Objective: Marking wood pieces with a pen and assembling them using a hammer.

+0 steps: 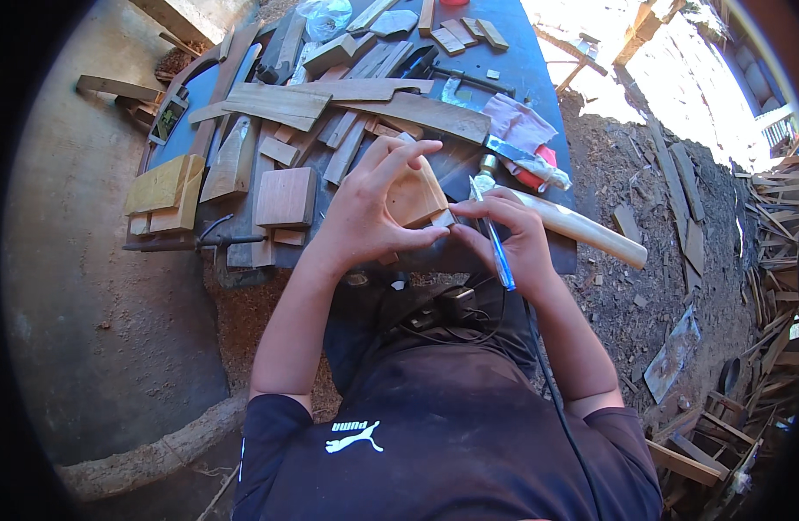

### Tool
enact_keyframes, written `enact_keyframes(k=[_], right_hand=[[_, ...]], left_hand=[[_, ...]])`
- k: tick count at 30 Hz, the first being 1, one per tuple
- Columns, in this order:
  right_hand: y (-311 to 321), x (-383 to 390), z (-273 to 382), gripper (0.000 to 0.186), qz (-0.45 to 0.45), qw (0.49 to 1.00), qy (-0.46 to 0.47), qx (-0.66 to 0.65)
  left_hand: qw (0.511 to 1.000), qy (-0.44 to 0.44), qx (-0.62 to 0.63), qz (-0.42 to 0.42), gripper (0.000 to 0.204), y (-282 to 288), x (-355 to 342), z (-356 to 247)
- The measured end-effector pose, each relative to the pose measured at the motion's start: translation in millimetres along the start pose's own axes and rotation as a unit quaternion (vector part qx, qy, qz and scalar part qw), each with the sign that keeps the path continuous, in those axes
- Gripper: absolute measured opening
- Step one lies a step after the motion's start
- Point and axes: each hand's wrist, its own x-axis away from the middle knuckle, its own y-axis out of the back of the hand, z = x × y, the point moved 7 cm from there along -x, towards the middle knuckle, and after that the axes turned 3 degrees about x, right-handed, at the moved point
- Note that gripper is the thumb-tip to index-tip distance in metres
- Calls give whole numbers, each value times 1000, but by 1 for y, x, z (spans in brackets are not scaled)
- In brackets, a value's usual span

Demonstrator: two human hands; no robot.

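My left hand (365, 204) is wrapped round a light-brown wooden block (414, 195), thumb along its near edge and fingers over the far side. At the block's right corner, the thumb and forefinger of my right hand (512, 234) pinch a small pale piece (443, 219), pressed against or very close to the wood. A slim blue-and-white stick like a pen (500, 259) lies across the fingers of that same hand, its blue end toward me. The underside of the block is hidden by my left palm.
On the blue table (551, 95) lie many wooden offcuts, with a pinkish square block (284, 197) to the left. A clamp (230, 239) grips the near left edge. Beside my right hand are a round wooden bar (590, 230) and a crumpled cloth (517, 122). A cable (560, 408) hangs along my right side.
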Motion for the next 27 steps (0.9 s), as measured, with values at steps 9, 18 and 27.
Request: enact_keyframes(k=[9,18,27], right_hand=[[-30,-32,1,22,41,967,-152,-198],[-40,-47,1,21,42,963,-179,-197],[-42,-50,0,22,51,963,-182,-191]], left_hand=[[968,116,220,38,82,27,-6,36],[933,149,320,72,85,35,3,67],[915,167,360,69,86,34,3,77]])
